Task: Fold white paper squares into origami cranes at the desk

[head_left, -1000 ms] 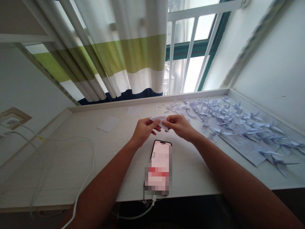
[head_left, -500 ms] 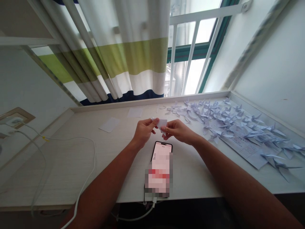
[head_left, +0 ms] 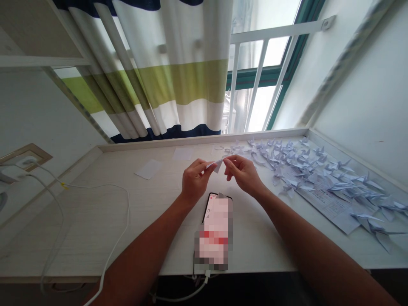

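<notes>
A small folded piece of white paper (head_left: pixel 218 165) is held up between my two hands, above the far side of the phone. My left hand (head_left: pixel 195 176) pinches its left part between thumb and fingers. At its upper right edge, my right hand (head_left: pixel 240 171) has thumb and forefinger closed on the paper, with the other fingers curled. Below the hands a phone (head_left: pixel 216 216) lies on the desk, its lit screen partly blurred out and a white cable plugged into its near end.
Many folded paper cranes (head_left: pixel 287 153) cover the desk's right side, some on a printed sheet (head_left: pixel 331 208). Two blank paper pieces, a nearer square (head_left: pixel 148 169) and a farther one (head_left: pixel 182 153), lie at the left. A white cable (head_left: pixel 128 204) runs from the wall socket (head_left: pixel 25 161) across the desk.
The paper has turned from showing its flat face to a thinner, tilted edge-on view. My right hand's grip has moved up to its upper right edge. The camera has tilted slightly upward.
</notes>
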`<action>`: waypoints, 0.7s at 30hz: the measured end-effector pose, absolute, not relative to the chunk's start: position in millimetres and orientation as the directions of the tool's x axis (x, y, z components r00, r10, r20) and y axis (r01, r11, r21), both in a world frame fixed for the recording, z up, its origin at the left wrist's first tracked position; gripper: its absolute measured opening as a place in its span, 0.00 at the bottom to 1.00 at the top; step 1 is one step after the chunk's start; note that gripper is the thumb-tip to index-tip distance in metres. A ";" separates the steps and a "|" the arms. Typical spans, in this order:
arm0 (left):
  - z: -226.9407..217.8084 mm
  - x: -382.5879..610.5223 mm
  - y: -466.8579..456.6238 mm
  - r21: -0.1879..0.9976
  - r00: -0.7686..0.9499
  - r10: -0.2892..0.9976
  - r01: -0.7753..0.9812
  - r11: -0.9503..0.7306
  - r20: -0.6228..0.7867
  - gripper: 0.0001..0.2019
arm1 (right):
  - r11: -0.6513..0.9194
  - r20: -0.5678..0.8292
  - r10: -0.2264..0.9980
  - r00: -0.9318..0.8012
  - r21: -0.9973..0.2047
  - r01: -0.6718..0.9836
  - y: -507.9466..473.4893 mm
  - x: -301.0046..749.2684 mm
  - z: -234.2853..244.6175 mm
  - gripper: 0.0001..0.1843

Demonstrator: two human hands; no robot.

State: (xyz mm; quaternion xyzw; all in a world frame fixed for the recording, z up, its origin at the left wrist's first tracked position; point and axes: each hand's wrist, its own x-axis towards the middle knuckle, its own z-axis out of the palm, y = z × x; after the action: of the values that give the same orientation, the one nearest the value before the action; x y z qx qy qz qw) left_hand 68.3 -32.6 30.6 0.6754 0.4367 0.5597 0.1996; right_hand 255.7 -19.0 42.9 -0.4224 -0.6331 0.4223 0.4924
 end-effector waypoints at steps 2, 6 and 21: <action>28.4 67.2 -33.6 0.712 0.006 0.789 0.427 -0.557 0.614 0.12 | 0.228 0.214 0.957 -0.198 -0.972 0.053 -20.5 253.5 43.3 0.26; 23.7 67.4 -33.7 0.621 0.065 0.760 0.534 -0.574 0.647 0.12 | 0.134 0.162 0.945 -0.284 -0.984 -0.116 -21.6 249.1 41.3 0.25; 36.1 58.0 -30.2 0.706 0.355 0.773 0.323 -0.630 0.526 0.25 | 0.281 0.239 0.889 -0.390 -0.958 0.055 -16.9 264.5 44.4 0.19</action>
State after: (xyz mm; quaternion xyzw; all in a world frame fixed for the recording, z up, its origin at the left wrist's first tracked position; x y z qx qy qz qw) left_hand 58.0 -30.2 36.1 0.7840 0.3495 0.4474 0.2511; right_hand 264.5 -16.9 44.4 -0.3490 -0.6763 0.4874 0.4281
